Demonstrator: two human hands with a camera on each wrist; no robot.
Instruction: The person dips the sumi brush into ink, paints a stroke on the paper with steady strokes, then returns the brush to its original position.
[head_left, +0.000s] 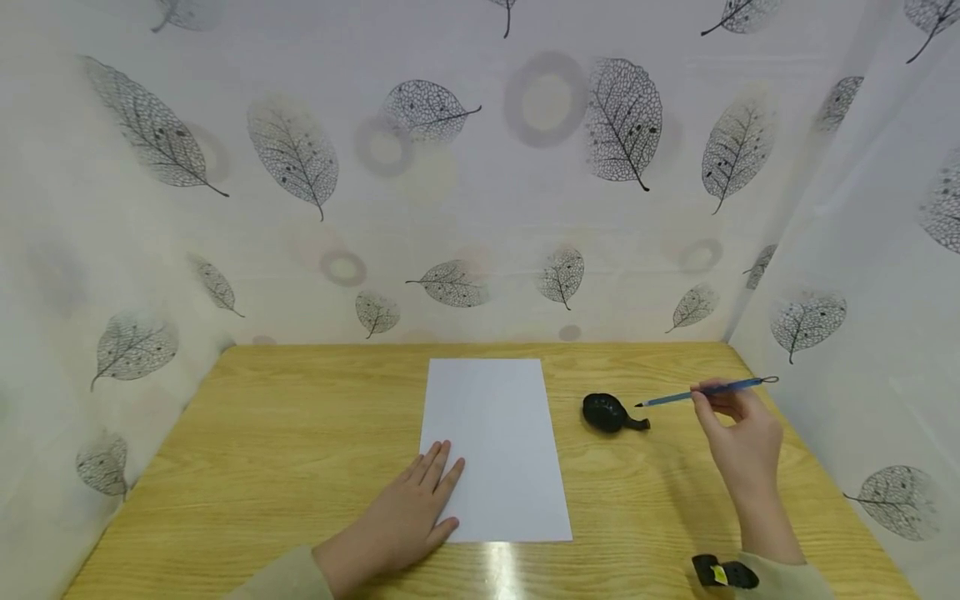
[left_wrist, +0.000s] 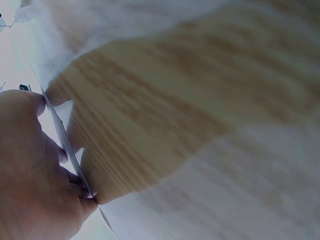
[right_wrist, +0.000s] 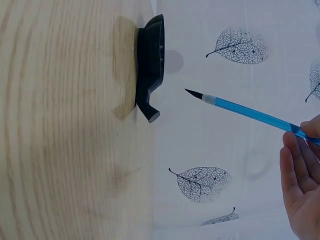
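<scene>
A white sheet of paper [head_left: 495, 417] lies on the table. My left hand [head_left: 412, 508] rests on its lower left edge with the fingers spread out straight. On the right, my right hand [head_left: 738, 433] pinches a blue brush [head_left: 675, 398] between thumb and fingers. The brush's dark pointed tip faces left, and a small loop shows at its other end. Near that tip sits a black ink dish [right_wrist: 150, 60] with a short handle, upright on the table. In the right wrist view the tip stands apart from the dish, above the level of the table.
The wooden table [head_left: 300, 417] ends at a pale curtain [head_left: 480, 208] printed with leaves, which stands at the back and on both sides. A black strap [head_left: 723, 572] with a yellow mark is at the right wrist.
</scene>
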